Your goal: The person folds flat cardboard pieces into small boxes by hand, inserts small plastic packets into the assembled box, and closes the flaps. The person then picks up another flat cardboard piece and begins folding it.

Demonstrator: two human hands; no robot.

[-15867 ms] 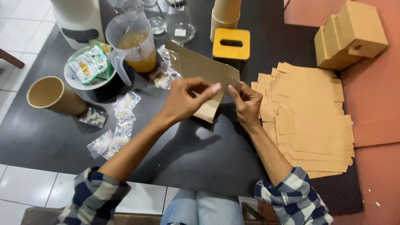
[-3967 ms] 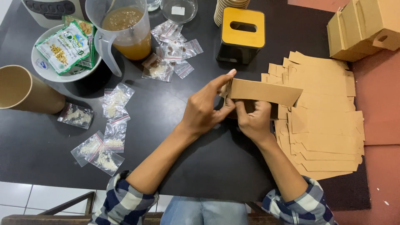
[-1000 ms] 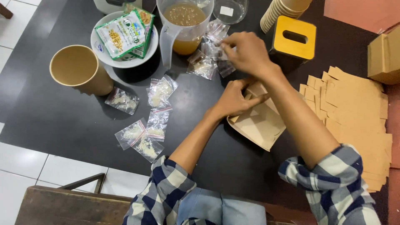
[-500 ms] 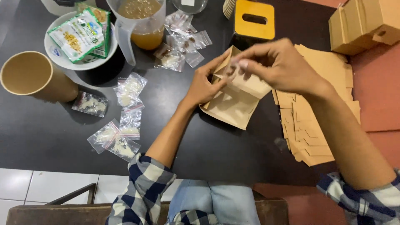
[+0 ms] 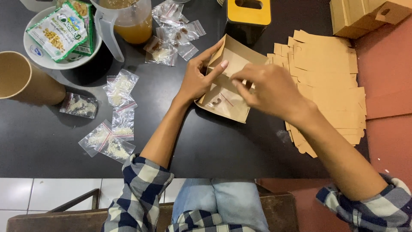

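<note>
Two hands (image 5: 240, 83) at one open cardboard box (image 5: 225, 81), one small bag (image 5: 216, 101) inside

Right hand (image 5: 268, 90) hides box (image 5: 223, 92) interior; jug (image 5: 126, 21), yellow holder (image 5: 249, 10) cut off at top.

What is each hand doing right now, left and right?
Left hand: shut on the wall of the open brown cardboard box, steadying it.
Right hand: over the box, fingers pinched together; whether it holds anything cannot be told.

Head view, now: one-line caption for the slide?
Left hand steadies an open brown paper box on a black table while the right hand reaches inside, beside flat box blanks.
</note>
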